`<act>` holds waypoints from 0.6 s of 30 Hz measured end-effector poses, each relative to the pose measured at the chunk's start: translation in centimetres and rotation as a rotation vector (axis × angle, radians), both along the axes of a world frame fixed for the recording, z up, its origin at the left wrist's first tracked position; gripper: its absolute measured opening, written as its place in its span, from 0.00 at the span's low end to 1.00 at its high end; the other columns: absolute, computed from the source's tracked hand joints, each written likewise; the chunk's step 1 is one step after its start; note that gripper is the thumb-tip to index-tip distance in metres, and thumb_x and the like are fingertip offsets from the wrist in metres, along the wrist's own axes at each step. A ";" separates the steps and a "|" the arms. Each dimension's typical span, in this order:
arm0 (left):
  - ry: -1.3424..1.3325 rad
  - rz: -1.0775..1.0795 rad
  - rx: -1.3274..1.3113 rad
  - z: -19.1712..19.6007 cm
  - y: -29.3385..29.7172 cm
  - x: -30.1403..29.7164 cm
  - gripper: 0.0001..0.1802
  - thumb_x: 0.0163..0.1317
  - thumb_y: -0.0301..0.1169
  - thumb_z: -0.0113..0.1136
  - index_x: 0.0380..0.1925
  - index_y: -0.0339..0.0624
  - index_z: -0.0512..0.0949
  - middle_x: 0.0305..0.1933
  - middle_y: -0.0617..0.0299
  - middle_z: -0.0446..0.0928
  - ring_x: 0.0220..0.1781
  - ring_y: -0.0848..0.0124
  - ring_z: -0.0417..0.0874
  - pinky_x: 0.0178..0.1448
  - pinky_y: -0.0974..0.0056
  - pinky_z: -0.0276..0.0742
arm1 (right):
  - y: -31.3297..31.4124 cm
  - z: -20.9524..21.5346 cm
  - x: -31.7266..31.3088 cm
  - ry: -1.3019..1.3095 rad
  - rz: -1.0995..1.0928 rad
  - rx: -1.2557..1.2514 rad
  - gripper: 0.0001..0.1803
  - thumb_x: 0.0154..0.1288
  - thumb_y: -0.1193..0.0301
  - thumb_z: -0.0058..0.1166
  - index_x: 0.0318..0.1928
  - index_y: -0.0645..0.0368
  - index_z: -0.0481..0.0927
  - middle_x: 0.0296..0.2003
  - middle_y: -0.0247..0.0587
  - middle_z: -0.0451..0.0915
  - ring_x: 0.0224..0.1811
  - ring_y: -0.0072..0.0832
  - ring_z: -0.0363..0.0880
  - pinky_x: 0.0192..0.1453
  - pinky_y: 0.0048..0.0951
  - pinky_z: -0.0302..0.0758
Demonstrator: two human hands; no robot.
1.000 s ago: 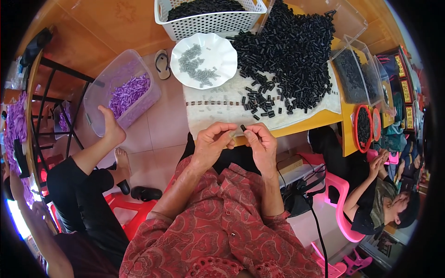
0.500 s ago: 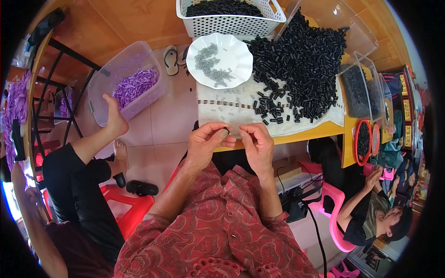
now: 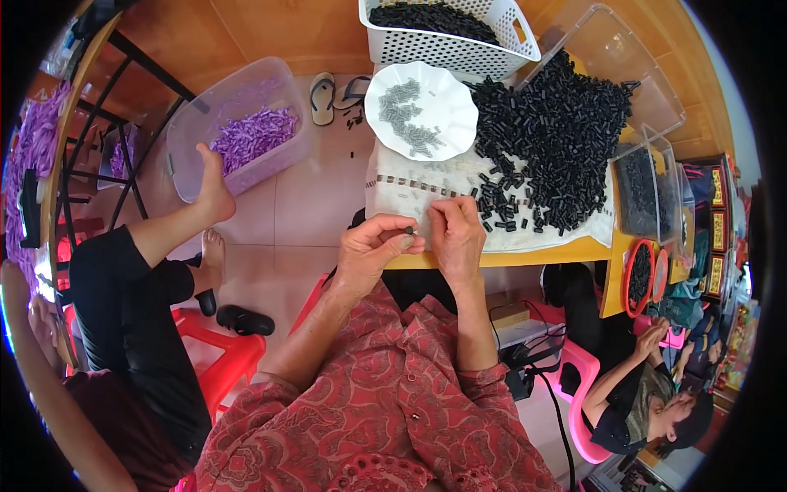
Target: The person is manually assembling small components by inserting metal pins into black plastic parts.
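Note:
My left hand (image 3: 373, 250) is closed in a pinch on a small black plastic piece (image 3: 409, 231) at the table's near edge. Just to its right, my right hand (image 3: 457, 238) is bent over the edge of the white cloth (image 3: 389, 168), fingertips drawn together and pointing down; anything between them is hidden. Beyond the hands is a white scalloped plate (image 3: 455, 98) bearing small clear pieces (image 3: 403, 115). A large heap of small black pieces (image 3: 557, 148) spreads over the cloth to the right of the plate.
A white perforated basket (image 3: 451, 45) of black pieces stands behind the plate. Clear boxes (image 3: 648, 180) sit at the right. A bin (image 3: 238, 156) of purple pieces is on the floor at left. One person (image 3: 139, 303) sits left, another (image 3: 648, 402) right.
The right hand has moved away from the left and farther over the cloth, fingers turning downward. The left hand keeps its black piece. The whole view has shifted slightly.

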State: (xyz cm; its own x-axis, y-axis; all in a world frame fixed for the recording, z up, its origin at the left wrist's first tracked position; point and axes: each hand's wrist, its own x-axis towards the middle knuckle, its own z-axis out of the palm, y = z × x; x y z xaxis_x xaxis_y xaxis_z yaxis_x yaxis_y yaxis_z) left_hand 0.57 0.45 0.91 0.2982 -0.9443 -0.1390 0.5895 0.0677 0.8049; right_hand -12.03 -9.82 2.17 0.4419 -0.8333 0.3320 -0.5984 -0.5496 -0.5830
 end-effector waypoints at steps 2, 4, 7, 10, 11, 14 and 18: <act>-0.005 -0.010 -0.014 0.0 0.0 0.0 0.14 0.66 0.18 0.55 0.51 0.32 0.76 0.45 0.55 0.80 0.44 0.66 0.85 0.52 0.62 0.83 | -0.1 -0.2 0.0 0.001 0.003 -0.007 0.06 0.57 0.77 0.59 0.36 0.58 0.79 0.34 0.44 0.75 0.32 0.44 0.80 0.33 0.40 0.76; 0.299 -0.031 -0.058 0.1 -0.1 0.0 0.15 0.67 0.20 0.54 0.53 0.33 0.75 0.48 0.54 0.79 0.44 0.66 0.85 0.51 0.60 0.84 | -0.1 -0.3 -0.1 0.002 0.003 -0.013 0.06 0.58 0.78 0.59 0.36 0.58 0.78 0.35 0.44 0.75 0.32 0.45 0.80 0.33 0.40 0.76; 0.448 -0.075 -0.079 0.1 -0.1 0.1 0.16 0.68 0.22 0.52 0.56 0.33 0.73 0.50 0.51 0.78 0.44 0.65 0.85 0.51 0.59 0.84 | 0.2 -0.2 -0.4 -0.033 -0.009 -0.006 0.05 0.59 0.78 0.57 0.36 0.60 0.76 0.35 0.46 0.74 0.33 0.46 0.79 0.34 0.41 0.75; 0.520 -0.091 -0.077 -0.2 0.0 0.2 0.17 0.69 0.24 0.51 0.57 0.34 0.72 0.50 0.50 0.79 0.44 0.64 0.85 0.50 0.58 0.85 | 0.7 0.4 -1.1 -0.109 -0.009 0.086 0.04 0.62 0.78 0.56 0.37 0.62 0.76 0.34 0.47 0.74 0.33 0.45 0.78 0.35 0.40 0.74; 0.521 -0.092 -0.075 -0.2 0.0 0.2 0.17 0.69 0.24 0.51 0.57 0.34 0.72 0.50 0.50 0.79 0.44 0.64 0.85 0.50 0.58 0.85 | 0.9 0.5 -1.3 -0.161 0.004 0.104 0.03 0.62 0.78 0.56 0.36 0.63 0.76 0.34 0.47 0.74 0.33 0.44 0.77 0.36 0.38 0.74; 0.579 -0.103 -0.075 -0.4 0.0 0.2 0.16 0.69 0.24 0.51 0.57 0.34 0.72 0.50 0.48 0.79 0.44 0.64 0.85 0.50 0.58 0.85 | 1.8 1.2 -1.7 -0.247 0.016 0.163 0.03 0.64 0.78 0.56 0.36 0.64 0.76 0.33 0.46 0.74 0.32 0.40 0.76 0.36 0.35 0.73; 0.645 -0.116 -0.078 -0.3 0.0 0.1 0.14 0.69 0.24 0.51 0.54 0.34 0.73 0.50 0.47 0.79 0.43 0.65 0.85 0.49 0.59 0.85 | 2.9 2.8 -2.0 -0.320 0.056 0.260 0.04 0.65 0.76 0.56 0.36 0.64 0.76 0.32 0.45 0.74 0.32 0.35 0.76 0.36 0.31 0.73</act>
